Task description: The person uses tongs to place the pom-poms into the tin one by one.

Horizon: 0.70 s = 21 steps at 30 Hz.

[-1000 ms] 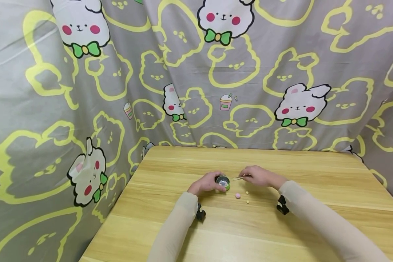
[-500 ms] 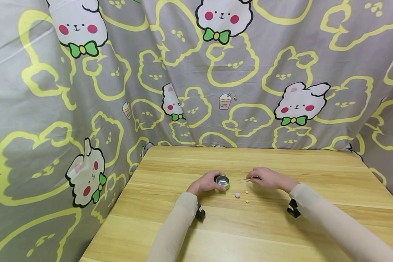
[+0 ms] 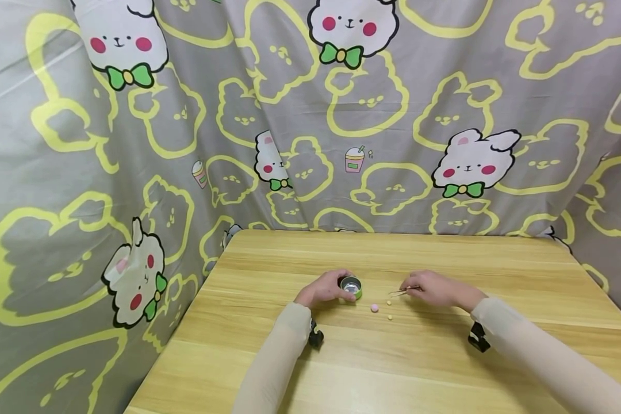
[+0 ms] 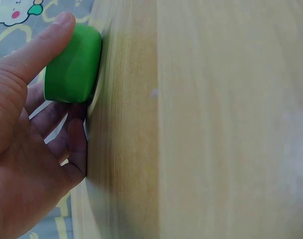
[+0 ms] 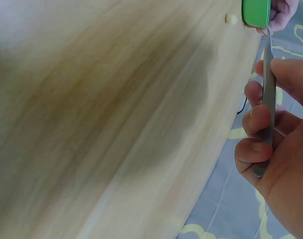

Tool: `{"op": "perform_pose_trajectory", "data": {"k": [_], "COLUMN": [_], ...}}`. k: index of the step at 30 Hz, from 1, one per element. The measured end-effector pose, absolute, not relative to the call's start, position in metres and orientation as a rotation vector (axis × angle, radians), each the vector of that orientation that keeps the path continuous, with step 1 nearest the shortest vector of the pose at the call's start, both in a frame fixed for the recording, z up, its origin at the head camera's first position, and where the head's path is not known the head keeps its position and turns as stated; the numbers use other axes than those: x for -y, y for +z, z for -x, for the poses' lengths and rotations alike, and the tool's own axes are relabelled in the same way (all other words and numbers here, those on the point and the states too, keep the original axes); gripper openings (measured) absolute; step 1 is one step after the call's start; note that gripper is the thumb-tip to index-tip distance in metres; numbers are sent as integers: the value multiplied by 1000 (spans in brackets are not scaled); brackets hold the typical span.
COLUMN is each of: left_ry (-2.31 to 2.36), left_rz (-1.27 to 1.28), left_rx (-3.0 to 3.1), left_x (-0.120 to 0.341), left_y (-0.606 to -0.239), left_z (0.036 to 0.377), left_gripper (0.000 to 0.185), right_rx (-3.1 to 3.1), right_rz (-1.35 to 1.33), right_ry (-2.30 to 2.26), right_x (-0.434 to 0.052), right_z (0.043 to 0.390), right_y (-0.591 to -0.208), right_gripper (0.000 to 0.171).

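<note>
A wooden desk stands against a grey curtain printed with bunnies. Near the desk's middle, the left hand curls round a small green tin, thumb and fingers pressing its sides; the tin sits upright and open on the desk. To its right, well apart from the tin, the right hand pinches slim metal tweezers, tips pointing toward the tin. Between the hands, a pink bead and two tiny yellow beads lie on the desk, just beyond the tweezer tips.
</note>
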<state>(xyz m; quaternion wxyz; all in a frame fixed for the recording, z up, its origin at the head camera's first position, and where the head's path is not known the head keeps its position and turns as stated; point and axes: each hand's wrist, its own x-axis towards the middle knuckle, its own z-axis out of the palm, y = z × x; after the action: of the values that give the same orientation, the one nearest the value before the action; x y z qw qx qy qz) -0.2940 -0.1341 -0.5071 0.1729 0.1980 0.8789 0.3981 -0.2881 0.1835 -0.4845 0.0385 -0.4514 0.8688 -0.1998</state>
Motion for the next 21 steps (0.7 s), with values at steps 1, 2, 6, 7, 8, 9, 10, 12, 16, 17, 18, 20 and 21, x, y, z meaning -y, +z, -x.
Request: {"op": "perform_pose_trajectory", "data": {"k": [1,2,6,7,8,9,10,12,16,17,18,20,21], "left_ry": [1128,1127,1128,1130,1131,1132,1131,1130,1139,1139,1140,1138,1134], "left_rz": [-563,-567,-570,-569,-565,-561,-556,-550,-540,-542,-543,-549,-553], "left_rx": [-2492,-2491,-2489,-2487,-2485,-2485,-2485,-2483,-2475,-2475,-2475,-2478,-2480], "left_x": [134,134,134,135,135,134,135,135,135,135,135,135,135], "left_y": [-507,-507,-507,-507,-507,-507,-507,-507,-508,-508,-508,-509,-509], "left_z": [294,295,295,295,295,295,295,296,296,296,296,296,296], "left_gripper": [52,52,51,51,51,51,51,52,52,52,52,52,52], "right_rx": [-2658,-2657,-2659,-2660,-2663,-2664,-2667,-2665,-2658,-2652,-2651,-2651,-2652], "right_rz": [1376,1367,1343,1342,1341,1343,1344,1352,1356,1355,1356,1357,1355], "right_ry": [-617,-614,-614,-616,-615,-617,-617,-624,-619,-621,-617,-610,-607], "right_x": [-184,-184,-185,-185,-185,-185,-185,-185,-184,-184,-184,-184,-184], "right_z": [287,287,285,285,284,284,284,284,284,284,285,285,285], "right_y": [-485,-485,-486,-487,-487,-488,-489,-490,-493,-494,-495,-496,-497], "right_gripper": [17,17,16,16,16,16,16,16,16,16,15,15,15]}}
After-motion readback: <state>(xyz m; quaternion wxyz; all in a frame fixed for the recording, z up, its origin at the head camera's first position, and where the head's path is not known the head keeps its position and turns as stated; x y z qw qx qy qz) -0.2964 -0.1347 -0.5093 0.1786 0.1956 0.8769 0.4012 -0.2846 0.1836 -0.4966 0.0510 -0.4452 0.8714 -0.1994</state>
